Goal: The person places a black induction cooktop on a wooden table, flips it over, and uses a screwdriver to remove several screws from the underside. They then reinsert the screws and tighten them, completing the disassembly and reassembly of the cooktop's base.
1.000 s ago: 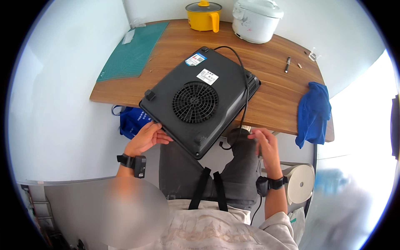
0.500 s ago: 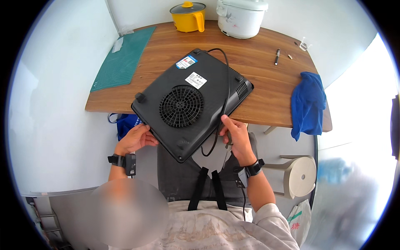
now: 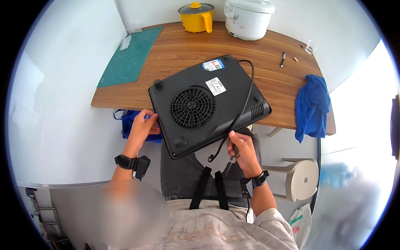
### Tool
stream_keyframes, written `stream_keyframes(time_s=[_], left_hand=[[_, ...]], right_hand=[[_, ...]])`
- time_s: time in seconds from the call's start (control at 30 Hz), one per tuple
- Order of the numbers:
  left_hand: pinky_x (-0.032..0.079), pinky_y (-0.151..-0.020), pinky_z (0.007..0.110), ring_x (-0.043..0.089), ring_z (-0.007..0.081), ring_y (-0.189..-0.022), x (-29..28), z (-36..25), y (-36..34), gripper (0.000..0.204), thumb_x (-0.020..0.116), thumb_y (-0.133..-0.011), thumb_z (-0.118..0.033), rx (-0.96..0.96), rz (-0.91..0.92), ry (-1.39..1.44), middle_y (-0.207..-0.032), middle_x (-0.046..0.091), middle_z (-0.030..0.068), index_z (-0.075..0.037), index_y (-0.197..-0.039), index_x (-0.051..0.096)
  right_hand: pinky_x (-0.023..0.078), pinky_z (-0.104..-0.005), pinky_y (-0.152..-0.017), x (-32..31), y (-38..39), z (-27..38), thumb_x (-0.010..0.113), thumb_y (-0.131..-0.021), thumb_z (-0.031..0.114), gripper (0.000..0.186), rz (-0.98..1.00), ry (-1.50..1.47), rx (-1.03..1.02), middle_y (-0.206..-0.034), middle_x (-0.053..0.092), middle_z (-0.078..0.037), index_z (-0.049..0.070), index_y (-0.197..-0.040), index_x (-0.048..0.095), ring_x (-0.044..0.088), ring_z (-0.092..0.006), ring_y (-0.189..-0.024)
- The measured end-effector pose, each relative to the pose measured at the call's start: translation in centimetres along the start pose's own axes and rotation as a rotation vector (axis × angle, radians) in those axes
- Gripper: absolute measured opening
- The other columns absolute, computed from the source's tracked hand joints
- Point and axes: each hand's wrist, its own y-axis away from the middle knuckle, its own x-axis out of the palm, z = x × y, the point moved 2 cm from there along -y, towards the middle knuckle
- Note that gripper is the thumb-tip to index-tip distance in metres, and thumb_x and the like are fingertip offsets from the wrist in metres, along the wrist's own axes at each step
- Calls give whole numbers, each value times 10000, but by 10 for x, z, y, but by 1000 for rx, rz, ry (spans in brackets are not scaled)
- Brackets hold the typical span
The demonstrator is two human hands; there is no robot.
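A black induction cooker (image 3: 233, 91) lies underside up, tilted, partly over the table's near edge. Its round fan grille (image 3: 192, 106), several feet and two labels face me. My left hand (image 3: 146, 123) is closed on the cooker's left edge, some fingers hidden beneath it. In my right hand (image 3: 243, 152) is a screwdriver (image 3: 235, 155), its shaft pointing down toward my lap. The thumb of that hand is at the cooker's near right edge, beside the black power cord (image 3: 248, 98). The cord runs across the underside, and its end hangs below the near edge.
On the wooden table (image 3: 166, 62) are a green cutting mat (image 3: 133, 58), a yellow pot (image 3: 195, 18), a white rice cooker (image 3: 249, 21), a black pen (image 3: 283, 59), a small clear cup (image 3: 309, 48) and a blue cloth (image 3: 313, 106). A beige stool (image 3: 303, 180) stands at right; a blue bag (image 3: 129, 125) hangs below the left edge.
The cooker has turned clockwise and shifted right in view. My left hand has moved up along its left edge. My right hand, still with the screwdriver, sits slightly lower and further right.
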Motion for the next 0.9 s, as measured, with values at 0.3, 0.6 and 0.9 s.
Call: stream_keyframes(time_s=[0.3, 0.6, 0.9], left_hand=[[572, -875, 317, 673, 160, -962, 15, -1, 3, 302, 569, -1036, -215, 20, 156, 265, -1125, 676, 96, -13, -1260, 570], [579, -885, 345, 690, 228, -1052, 61, 43, 69, 354, 580, -1037, -204, -134, 566, 346, -1212, 678, 143, -22, -1339, 545], [598, -679, 290, 708, 163, -823, 77, 66, 59, 260, 543, -1061, -262, -97, 250, 644, -1071, 694, 113, -34, -1179, 584]], right_hand=[[397, -253, -553, -5, 21, -14, 602, -1018, 428, 489, -30, -88, -33, -670, 618, -42, 42, -720, 641, 512, -100, -571], [382, -236, -574, -1, 14, -19, 599, -1018, 440, 486, 31, 59, -49, -704, 643, -21, 35, -763, 681, 507, -77, -584], [381, -248, -545, -3, 16, -3, 564, -1012, 485, 549, -98, 55, -103, -712, 638, -41, -7, -803, 687, 490, -96, -552]])
